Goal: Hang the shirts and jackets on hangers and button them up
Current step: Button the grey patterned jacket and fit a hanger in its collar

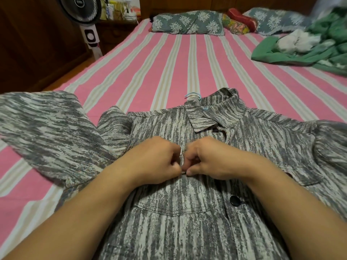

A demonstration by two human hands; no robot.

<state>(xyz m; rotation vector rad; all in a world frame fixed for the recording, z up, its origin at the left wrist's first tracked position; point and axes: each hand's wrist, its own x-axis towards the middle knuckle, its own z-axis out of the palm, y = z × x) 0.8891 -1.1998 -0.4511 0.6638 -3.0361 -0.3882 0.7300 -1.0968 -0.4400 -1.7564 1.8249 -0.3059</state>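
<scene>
The grey streaked shirt (pixel 187 212) lies flat on the bed (pixel 169 59), front side up, with the collar away from me. A thin blue hanger (pixel 193 95) is already inside it; only the hook comes out at the neck.

My left hand (pixel 155 160) and my right hand (pixel 208 158) meet on the front placket, a little under the collar. Both have the fingers curled and pinch the two edges of the cloth together. I think I am closing a button there, but the button itself is hidden between my fingertips. Lower on the placket one dark button (pixel 234 200) is visible.

The cloth seems light and soft to me, a woven fabric that folds easily and does not slip much. It has no stiffness, so I judge it best to hold it near the edge, close to the buttonhole, and keep the placket tight with one hand. One sleeve (pixel 47 132) is spread out to my left.

The bed has a sheet with pink and pale stripes, soft under the shirt, so pressing down gives little support. Far from me are patterned pillows (pixel 187 22), a heap of green and white clothes (pixel 309 45) at the right, and a standing fan (pixel 84 15) beside the bed at the left.
</scene>
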